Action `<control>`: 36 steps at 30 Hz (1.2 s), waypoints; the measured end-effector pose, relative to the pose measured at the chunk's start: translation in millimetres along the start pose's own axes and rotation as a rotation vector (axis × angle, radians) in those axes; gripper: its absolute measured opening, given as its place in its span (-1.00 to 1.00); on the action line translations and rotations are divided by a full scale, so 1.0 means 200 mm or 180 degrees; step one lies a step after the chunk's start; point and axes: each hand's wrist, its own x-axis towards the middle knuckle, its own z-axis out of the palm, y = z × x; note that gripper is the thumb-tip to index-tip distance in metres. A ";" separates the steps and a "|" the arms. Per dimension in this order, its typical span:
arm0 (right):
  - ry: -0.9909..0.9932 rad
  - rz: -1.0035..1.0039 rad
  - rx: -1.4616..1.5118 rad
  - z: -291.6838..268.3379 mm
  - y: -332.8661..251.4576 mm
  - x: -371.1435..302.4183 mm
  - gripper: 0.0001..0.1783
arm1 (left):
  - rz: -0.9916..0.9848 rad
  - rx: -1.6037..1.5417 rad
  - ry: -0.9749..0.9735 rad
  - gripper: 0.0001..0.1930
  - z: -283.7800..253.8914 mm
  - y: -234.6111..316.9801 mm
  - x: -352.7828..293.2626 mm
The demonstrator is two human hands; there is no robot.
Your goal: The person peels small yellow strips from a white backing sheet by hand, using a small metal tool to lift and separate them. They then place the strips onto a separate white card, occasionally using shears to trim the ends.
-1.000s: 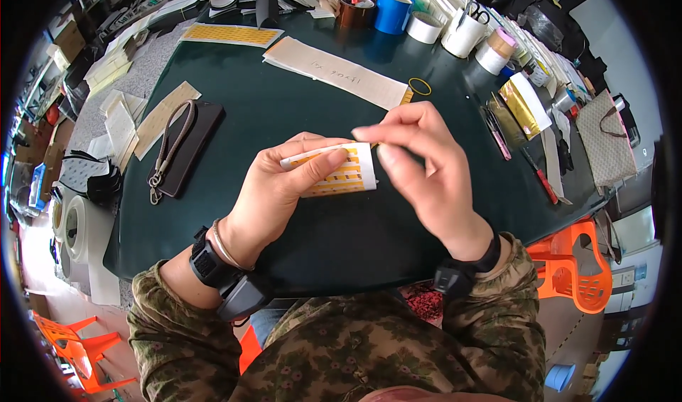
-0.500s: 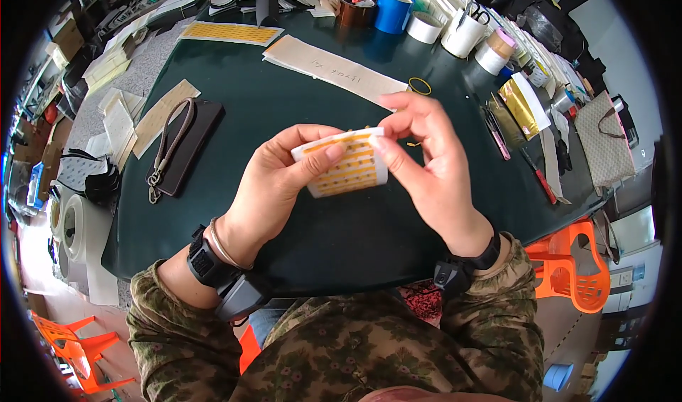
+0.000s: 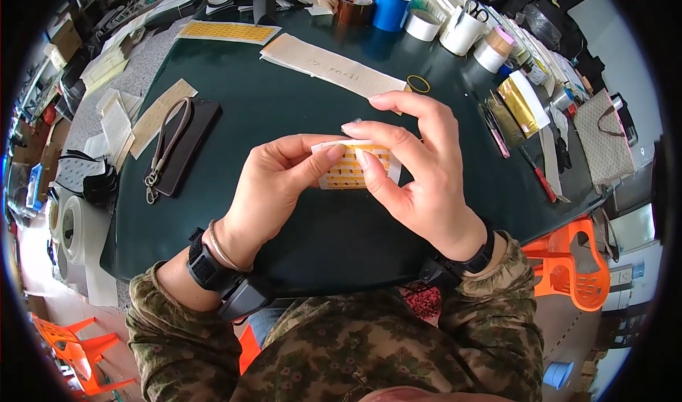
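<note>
- Hands meet above the middle of the dark green table [image 3: 284, 103], both holding one small white sheet of yellow sticker strips [image 3: 353, 167].
- Left hand [image 3: 273, 185] pinches the sheet's left edge, thumb on top and fingers curled underneath (a black watch and a thin bangle sit on that wrist).
- Right hand [image 3: 419, 171] pinches the sheet at its right part: thumb tip pressed on the striped face, index finger over the top edge, the other fingers arched above.
- The sheet is lifted clear of the table, face turned up toward the camera.
- On the table to the left lies a black phone [image 3: 186, 146] with a braided brown strap [image 3: 169, 146] and metal clip across it.
- Beyond the hands lies a long beige paper strip [image 3: 330, 64], with a yellow rubber band [image 3: 418, 83] just beside its right end.
- Farther back stand a blue tape roll [image 3: 392, 9], a white tape roll [image 3: 424, 25] and a larger yellow sticker sheet [image 3: 227, 31].
- An orange plastic stool [image 3: 575, 274] stands off the table's right edge.
</note>
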 end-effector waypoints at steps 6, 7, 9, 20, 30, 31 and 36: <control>-0.0253 0.0130 -0.0196 -0.02 -0.01 0.00 -0.76 | 0.0169 0.0257 -0.0184 -0.78 0.01 -0.02 -0.01; -0.0309 0.0168 -0.0174 -0.02 -0.01 0.00 -0.77 | 0.0158 0.0327 -0.0183 -0.78 0.01 -0.02 -0.01; -0.0307 0.0153 -0.0165 -0.02 -0.01 0.00 -0.77 | 0.0134 0.0465 -0.0174 -0.79 0.01 -0.02 -0.01; -0.0264 0.0056 0.0114 -0.01 0.02 0.00 -0.82 | -0.0001 0.0587 -0.0110 -0.84 0.02 0.00 -0.03; 0.0010 0.0906 0.1400 -0.02 0.06 -0.01 -0.89 | -0.0014 0.0356 -0.0134 -0.79 0.00 0.00 -0.01; -0.0031 0.0799 0.1254 -0.02 0.06 -0.01 -0.88 | 0.0011 0.0320 -0.0129 -0.79 0.00 0.00 -0.01; 0.0082 0.0366 0.0782 -0.01 0.07 0.00 -0.85 | 0.0050 0.0212 -0.0105 -0.78 0.00 0.00 -0.01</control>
